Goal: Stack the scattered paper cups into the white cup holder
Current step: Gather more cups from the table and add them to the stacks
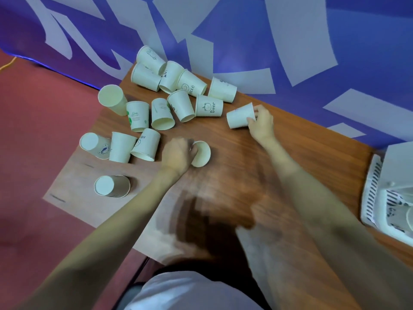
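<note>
- Mid-pickup, one cup per hand: left hand (177,156) wrapped round a tipped cup (201,153) at table centre, right hand (261,124) pinching another cup (240,116) at 1 o'clock.
- Rest of the cups (161,114) scattered toward 11 o'clock.
- Next, probably: nest the two, then over to the white cup holder (380,198) at 3 o'clock.

Among the paper cups scattered before you, one lying cup (209,106) carries a small bear drawing and the word "Bear". Another cup (191,83) behind it reads "HELLO" beside a smiley face. A third cup (145,144), near your left hand (178,154), shows the letters "HEH" upside down. Printing on the remaining cups is too blurred to read.
</note>
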A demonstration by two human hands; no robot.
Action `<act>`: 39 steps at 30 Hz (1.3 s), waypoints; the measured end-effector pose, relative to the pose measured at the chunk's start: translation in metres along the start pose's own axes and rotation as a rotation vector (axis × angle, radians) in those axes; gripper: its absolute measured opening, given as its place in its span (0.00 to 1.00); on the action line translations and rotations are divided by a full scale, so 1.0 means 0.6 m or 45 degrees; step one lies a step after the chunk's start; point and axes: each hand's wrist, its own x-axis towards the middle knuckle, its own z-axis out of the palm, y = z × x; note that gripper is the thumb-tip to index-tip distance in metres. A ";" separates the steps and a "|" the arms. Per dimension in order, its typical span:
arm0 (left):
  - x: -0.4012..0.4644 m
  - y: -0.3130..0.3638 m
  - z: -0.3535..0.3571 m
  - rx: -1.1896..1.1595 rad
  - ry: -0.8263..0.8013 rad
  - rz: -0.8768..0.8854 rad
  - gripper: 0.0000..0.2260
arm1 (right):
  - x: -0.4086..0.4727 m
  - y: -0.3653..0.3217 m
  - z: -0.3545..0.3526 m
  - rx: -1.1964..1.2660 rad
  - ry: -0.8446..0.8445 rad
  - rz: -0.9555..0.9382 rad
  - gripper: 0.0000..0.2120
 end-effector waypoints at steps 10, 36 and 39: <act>-0.068 0.169 0.038 -0.062 -0.051 0.280 0.11 | -0.223 0.154 -0.188 -0.030 0.270 -0.298 0.08; -0.219 0.807 0.159 -0.291 0.131 0.934 0.11 | -0.500 0.513 -0.585 -0.217 1.241 -0.135 0.08; -0.215 0.826 0.183 -0.211 0.109 0.906 0.12 | -0.491 0.535 -0.592 -0.199 1.225 -0.134 0.08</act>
